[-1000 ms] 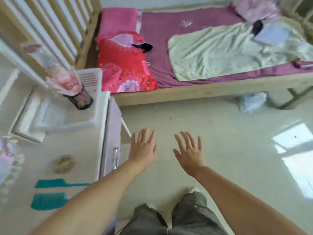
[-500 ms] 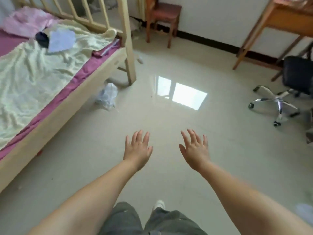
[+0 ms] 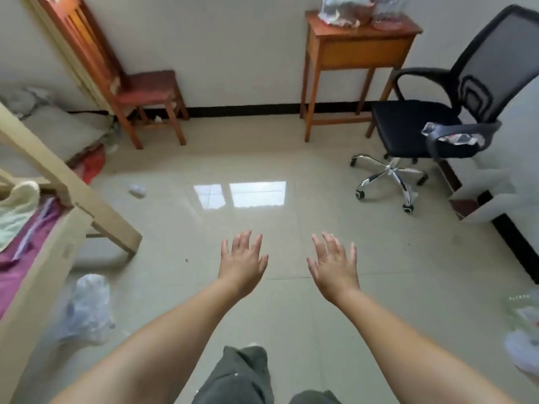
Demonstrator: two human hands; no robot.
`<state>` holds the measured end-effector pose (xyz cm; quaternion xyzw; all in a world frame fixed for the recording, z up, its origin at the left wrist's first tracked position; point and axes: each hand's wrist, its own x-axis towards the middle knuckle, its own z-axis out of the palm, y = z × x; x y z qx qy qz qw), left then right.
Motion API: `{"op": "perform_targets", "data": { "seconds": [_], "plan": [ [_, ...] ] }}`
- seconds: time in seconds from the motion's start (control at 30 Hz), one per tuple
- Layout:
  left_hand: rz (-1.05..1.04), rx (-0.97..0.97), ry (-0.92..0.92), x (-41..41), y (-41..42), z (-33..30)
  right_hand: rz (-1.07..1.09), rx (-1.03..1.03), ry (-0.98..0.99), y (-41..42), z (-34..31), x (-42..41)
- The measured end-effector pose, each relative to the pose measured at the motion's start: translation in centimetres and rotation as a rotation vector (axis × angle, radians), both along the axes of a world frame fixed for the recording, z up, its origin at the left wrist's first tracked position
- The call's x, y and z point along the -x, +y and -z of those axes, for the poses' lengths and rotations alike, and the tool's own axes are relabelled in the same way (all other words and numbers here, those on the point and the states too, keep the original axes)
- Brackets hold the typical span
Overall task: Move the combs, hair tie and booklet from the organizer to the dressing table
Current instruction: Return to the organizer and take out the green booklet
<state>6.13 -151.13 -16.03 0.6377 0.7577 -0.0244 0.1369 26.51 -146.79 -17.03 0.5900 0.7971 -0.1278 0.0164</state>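
Both hands were extended forward over the floor (image 3: 291, 170), palms down, fingers spread and empty. The left hand (image 3: 243, 265) sat just left of centre and the right hand (image 3: 334, 268) just right of it, apart from each other and touching nothing. The combs, hair tie, booklet, organizer and dressing table were all out of view, so their positions could not be determined. At 12 o'clock from the hands, a bright window reflection (image 3: 240, 194) lay on the glossy tiles. At 11 o'clock, a red wooden chair (image 3: 145, 91) stood against the wall. At 1 o'clock, a small wooden desk (image 3: 357, 51) stood against the same wall, with plastic bags (image 3: 347, 10) on its top. At 2 o'clock, a black office chair (image 3: 431, 123) stood on a chrome wheeled base. At 9 o'clock, the corner of a wooden bed frame (image 3: 67, 185) carried purple and pale bedding. A clear plastic bag (image 3: 87, 310) lay on the floor beside the bed at 8 o'clock. Grey trouser legs (image 3: 242, 374) showed at 6 o'clock.
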Motion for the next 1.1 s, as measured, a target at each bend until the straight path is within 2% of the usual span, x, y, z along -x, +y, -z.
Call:
{"op": "perform_targets", "data": {
  "seconds": [0.17,0.3,0.53,0.7,0.9,1.1],
  "plan": [
    [0.179,-0.039,-0.021,-1.4,16.4,-0.9,0.206,-0.016,0.005,12.2,-0.7,-2.2],
    [0.270,-0.065,-0.028,-3.9,29.0,-0.5,0.284,-0.032,-0.024,23.6,0.2,-4.5],
    [0.180,-0.073,-0.003,-6.3,52.0,-1.6,0.231,-0.074,-0.059,47.7,-1.2,-7.5],
    [0.207,-0.152,-0.018,-7.5,66.6,-4.3,0.235,-0.132,-0.074,64.2,-4.0,-9.3],
    [0.184,-0.190,-0.010,-5.8,85.6,-3.9,0.168,-0.196,-0.034,83.3,-4.0,-7.4],
    [0.217,-0.227,-0.013,-2.8,106.0,-6.2,0.259,-0.226,-0.029,101.8,-5.7,-5.2]
  ]
}}
